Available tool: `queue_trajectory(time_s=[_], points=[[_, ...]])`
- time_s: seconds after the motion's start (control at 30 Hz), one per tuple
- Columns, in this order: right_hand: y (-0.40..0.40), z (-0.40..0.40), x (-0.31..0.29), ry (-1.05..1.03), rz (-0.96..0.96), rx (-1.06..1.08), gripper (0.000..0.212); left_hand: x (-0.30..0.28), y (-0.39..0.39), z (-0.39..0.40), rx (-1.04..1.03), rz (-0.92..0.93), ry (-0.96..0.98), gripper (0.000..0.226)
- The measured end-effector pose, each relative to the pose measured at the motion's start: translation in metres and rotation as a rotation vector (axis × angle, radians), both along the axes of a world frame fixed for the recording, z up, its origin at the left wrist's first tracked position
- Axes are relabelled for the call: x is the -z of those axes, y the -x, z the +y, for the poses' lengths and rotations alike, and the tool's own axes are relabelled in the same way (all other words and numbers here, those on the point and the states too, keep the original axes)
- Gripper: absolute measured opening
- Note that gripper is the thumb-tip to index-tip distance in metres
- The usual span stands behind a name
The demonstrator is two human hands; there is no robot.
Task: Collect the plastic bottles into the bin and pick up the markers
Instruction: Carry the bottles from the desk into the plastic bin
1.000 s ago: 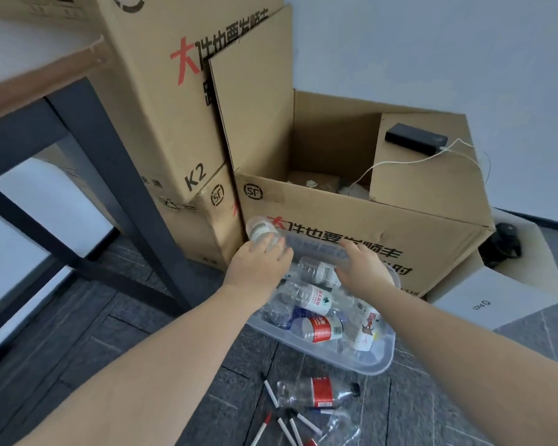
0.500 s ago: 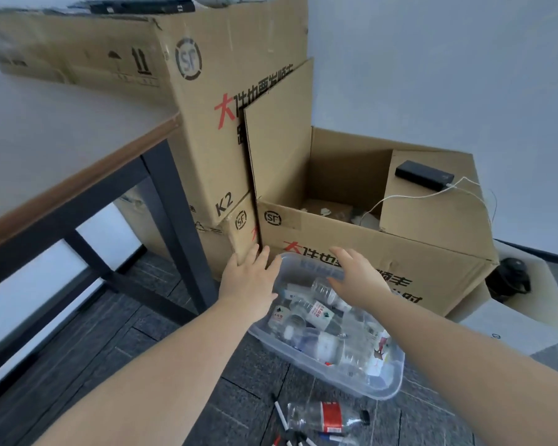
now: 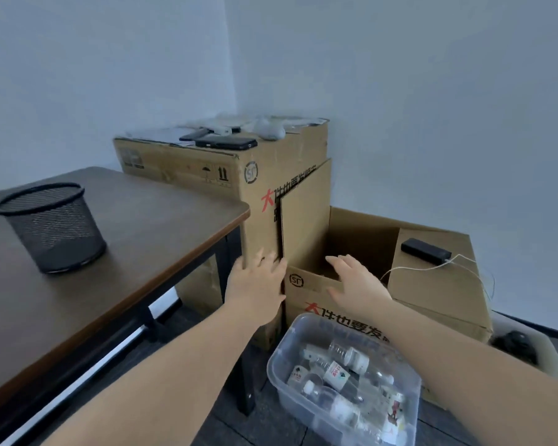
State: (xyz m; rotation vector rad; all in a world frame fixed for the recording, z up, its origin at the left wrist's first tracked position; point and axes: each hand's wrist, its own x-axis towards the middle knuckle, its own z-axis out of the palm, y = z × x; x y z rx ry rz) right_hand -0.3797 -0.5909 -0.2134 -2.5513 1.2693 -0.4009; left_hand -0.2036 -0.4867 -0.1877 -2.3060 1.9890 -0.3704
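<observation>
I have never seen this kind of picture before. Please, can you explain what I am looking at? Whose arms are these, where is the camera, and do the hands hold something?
There is no machine here. A person wears a wide-angle camera on the head, so you see their own two bare arms reaching forward. The left hand and the right hand are both open, fingers spread, and hold nothing. They hang in front of an open cardboard box. Below them, on the dark floor, stands a clear plastic bin with several plastic bottles lying in it. On the left is a brown table with a black mesh cup standing on it. A black device with a white cable lies on the box's folded flap. No markers show in this picture.
</observation>
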Motion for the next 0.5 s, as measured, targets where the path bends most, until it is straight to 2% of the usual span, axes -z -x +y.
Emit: queue_trajectory(time_s=[0.27, 0.5], points=[[-0.034, 0.051, -0.1, 0.177, -0.051, -0.111, 0.065, -0.094, -0.023, 0.072, -0.099, -0.076, 0.128, 0.067], [-0.105, 0.113, -0.177, 0.284, -0.141, -0.256, 0.064, -0.164, -0.078, 0.167, -0.248, -0.162, 0.273, 0.067]])
